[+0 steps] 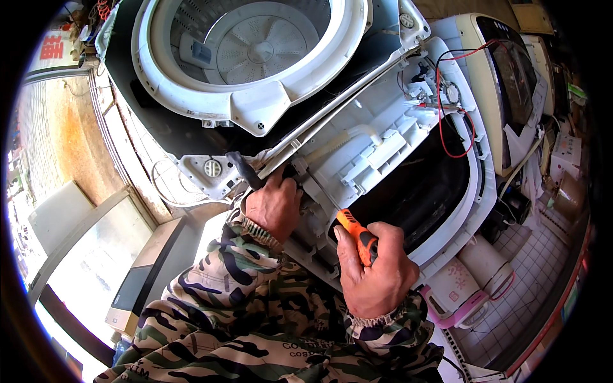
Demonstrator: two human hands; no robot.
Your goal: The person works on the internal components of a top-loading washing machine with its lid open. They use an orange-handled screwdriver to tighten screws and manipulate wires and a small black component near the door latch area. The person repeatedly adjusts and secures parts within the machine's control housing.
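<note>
My right hand [377,271] is wrapped round the orange and black handle of a screwdriver [357,236]. The screwdriver's thin shaft points up and left toward the corner of a white washing machine top cover [389,153], which is tipped up against the machine. At that corner my left hand [274,207] is closed, its fingertips curled in at the cover's edge; what they grip is hidden. A short black hose [244,170] stands beside my left hand. Behind it is the opened washing machine, with its white tub ring [191,105] and metal drum.
Red and black wires [439,83] loop from the cover's right end. An old monitor-like appliance [504,83] stands at the right. Lower right, a white and pink box-shaped appliance [454,287] sits on the tiled floor [543,268]. A white hose [185,203] curves at the left.
</note>
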